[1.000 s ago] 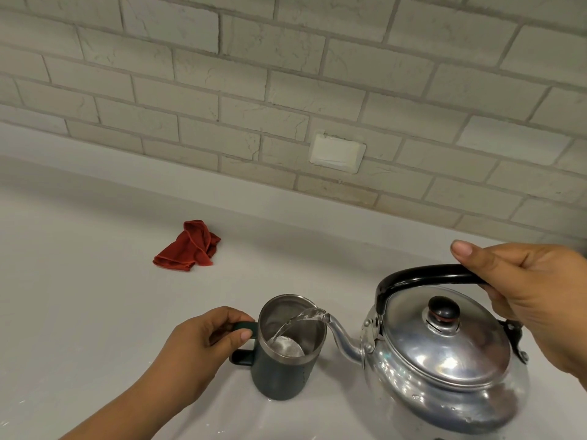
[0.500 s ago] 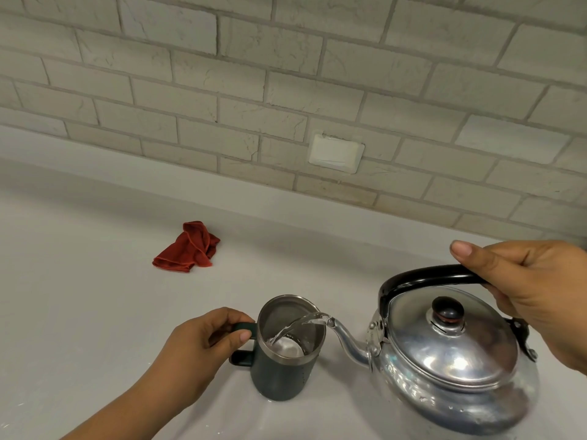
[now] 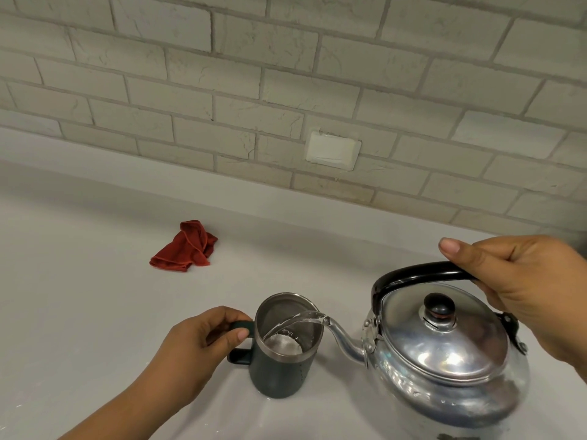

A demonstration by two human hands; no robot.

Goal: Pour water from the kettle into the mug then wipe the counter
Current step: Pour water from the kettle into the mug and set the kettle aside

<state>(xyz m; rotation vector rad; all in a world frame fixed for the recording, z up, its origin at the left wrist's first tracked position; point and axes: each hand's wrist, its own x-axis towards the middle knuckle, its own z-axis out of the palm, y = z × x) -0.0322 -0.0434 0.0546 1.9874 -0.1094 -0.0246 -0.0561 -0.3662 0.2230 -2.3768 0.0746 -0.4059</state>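
A shiny metal kettle (image 3: 444, 360) with a black handle is tilted to the left, its spout over the mug's rim. My right hand (image 3: 527, 290) grips the black handle from above. A clear stream of water runs from the spout into the dark green mug (image 3: 279, 373), which has a steel lining and stands on the white counter (image 3: 79, 312). My left hand (image 3: 193, 347) holds the mug's handle on its left side. A crumpled red cloth (image 3: 185, 247) lies on the counter, farther back and to the left.
A brick-pattern tiled wall (image 3: 286, 90) runs along the back of the counter, with a blank white cover plate (image 3: 333, 150) set in it. A low white upstand joins wall and counter.
The kettle has shifted slightly right and stayed tilted, and water keeps streaming into the mug. Both hands hold their grips as before.
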